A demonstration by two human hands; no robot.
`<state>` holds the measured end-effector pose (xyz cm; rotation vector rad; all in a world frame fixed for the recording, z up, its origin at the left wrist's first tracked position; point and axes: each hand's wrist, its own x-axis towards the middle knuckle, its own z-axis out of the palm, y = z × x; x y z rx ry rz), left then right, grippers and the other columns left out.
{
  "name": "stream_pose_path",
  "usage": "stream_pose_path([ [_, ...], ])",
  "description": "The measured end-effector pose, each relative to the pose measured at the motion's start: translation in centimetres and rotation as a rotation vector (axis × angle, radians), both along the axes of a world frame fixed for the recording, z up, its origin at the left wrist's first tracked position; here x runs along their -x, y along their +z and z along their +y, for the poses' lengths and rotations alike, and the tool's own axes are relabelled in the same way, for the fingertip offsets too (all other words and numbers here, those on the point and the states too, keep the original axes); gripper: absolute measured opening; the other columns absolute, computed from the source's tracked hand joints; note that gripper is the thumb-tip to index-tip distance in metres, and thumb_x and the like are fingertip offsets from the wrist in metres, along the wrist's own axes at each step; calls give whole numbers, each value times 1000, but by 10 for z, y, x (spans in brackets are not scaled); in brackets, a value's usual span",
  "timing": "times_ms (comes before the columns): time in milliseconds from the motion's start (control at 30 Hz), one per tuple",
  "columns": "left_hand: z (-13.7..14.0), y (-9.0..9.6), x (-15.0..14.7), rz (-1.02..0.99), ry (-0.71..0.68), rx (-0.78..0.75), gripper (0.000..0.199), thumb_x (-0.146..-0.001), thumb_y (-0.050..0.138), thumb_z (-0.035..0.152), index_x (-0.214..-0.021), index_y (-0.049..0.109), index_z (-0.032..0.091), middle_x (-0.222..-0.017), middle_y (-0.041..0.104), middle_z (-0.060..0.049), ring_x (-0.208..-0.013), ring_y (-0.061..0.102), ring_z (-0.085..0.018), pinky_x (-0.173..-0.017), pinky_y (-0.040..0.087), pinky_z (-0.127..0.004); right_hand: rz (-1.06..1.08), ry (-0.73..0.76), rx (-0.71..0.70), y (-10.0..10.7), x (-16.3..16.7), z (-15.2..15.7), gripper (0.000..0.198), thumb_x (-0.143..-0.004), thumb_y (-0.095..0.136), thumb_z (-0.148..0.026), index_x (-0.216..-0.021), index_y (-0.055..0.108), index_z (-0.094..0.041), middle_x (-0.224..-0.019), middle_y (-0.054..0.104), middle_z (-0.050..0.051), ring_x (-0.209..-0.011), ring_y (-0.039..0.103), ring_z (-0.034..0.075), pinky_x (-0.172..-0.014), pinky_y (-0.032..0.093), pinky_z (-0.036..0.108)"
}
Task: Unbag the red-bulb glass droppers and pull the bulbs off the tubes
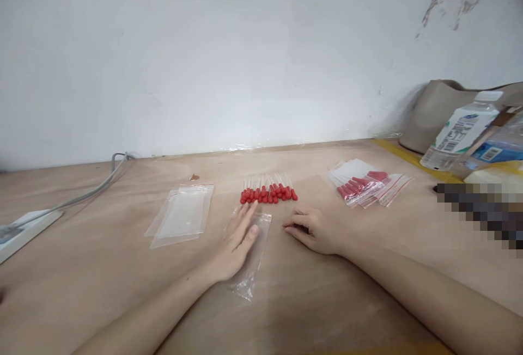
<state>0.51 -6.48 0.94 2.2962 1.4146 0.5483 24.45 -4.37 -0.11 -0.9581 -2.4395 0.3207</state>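
My left hand (pixel 237 243) lies with fingers stretched out over a clear zip bag (pixel 255 257), its fingertips close to the red-headed sticks. The bag looks flat, and the hand covers part of it. To the right, my right hand (pixel 312 230) rests on the table with curled fingers and the thumb tip near them; nothing shows in its grasp. Just beyond both hands is a row of pale, thin sticks with red heads (pixel 267 194), the heads facing me.
Flat clear zip bags (pixel 180 216) lie at left. Bags holding red-headed sticks (pixel 359 183) lie at right. Farther right stand a plastic bottle (pixel 461 132) and a grey-beige bin (pixel 425 110). A grey cable (pixel 98 186) runs to a white power strip (pixel 30 230). A wall closes the back.
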Motion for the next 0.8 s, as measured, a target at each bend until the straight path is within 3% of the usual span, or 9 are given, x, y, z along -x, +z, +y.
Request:
stream_pose_path([
  [100, 7, 0, 7, -160, 207, -52, 45, -90, 30, 39, -131, 29, 23, -133, 40, -8, -122, 38, -20, -97, 37, -37, -87, -93, -101, 2, -6, 1, 25, -87, 40, -27, -90, 63, -19, -81, 58, 4, -70, 52, 13, -63, 37, 24],
  [200, 14, 4, 15, -27, 375, -137, 48, -82, 44, 39, -124, 37, 17, -111, 54, -11, -104, 51, -26, -85, 42, -41, -187, -315, -293, 6, -18, 8, 26, -87, 40, -26, -83, 64, -17, -81, 60, 7, -80, 52, 18, -71, 34, 29],
  [300, 20, 9, 23, 119, 398, -179, 57, -77, 49, 41, -125, 35, 13, -91, 58, -8, -91, 55, -28, -81, 41, -43, -312, -554, -401, 8, -34, 20, 27, -86, 39, -23, -83, 64, -16, -86, 62, 10, -87, 50, 22, -76, 30, 33],
  [433, 26, 10, 27, 53, 361, -55, 57, -77, 48, 39, -125, 32, 13, -78, 60, -3, -81, 58, -24, -74, 43, -37, -479, -850, -422, 5, -56, 34, 26, -82, 42, -26, -87, 63, -12, -100, 60, 15, -100, 46, 29, -81, 28, 38],
  [500, 26, 9, 26, 19, 332, -18, 52, -78, 46, 37, -123, 35, 14, -77, 60, -2, -80, 59, -22, -72, 44, -35, -552, -954, -371, 3, -65, 40, 26, -81, 42, -25, -87, 62, -10, -97, 60, 17, -96, 50, 30, -77, 30, 39],
  [667, 26, 15, 24, 11, 329, -97, 39, -81, 43, 35, -115, 46, 17, -77, 59, -2, -76, 59, -20, -68, 44, -31, -633, -958, -273, 2, -75, 48, 26, -79, 37, -9, -79, 63, -9, -84, 63, 16, -79, 56, 25, -66, 31, 34],
  [800, 47, 30, 51, -136, 471, -188, 49, -81, 44, 37, -125, 34, 20, -81, 56, 0, -59, 59, -14, -59, 46, -26, -639, -957, -304, 2, -76, 50, 26, -78, 36, -5, -81, 62, -8, -87, 61, 16, -84, 53, 27, -66, 30, 34],
])
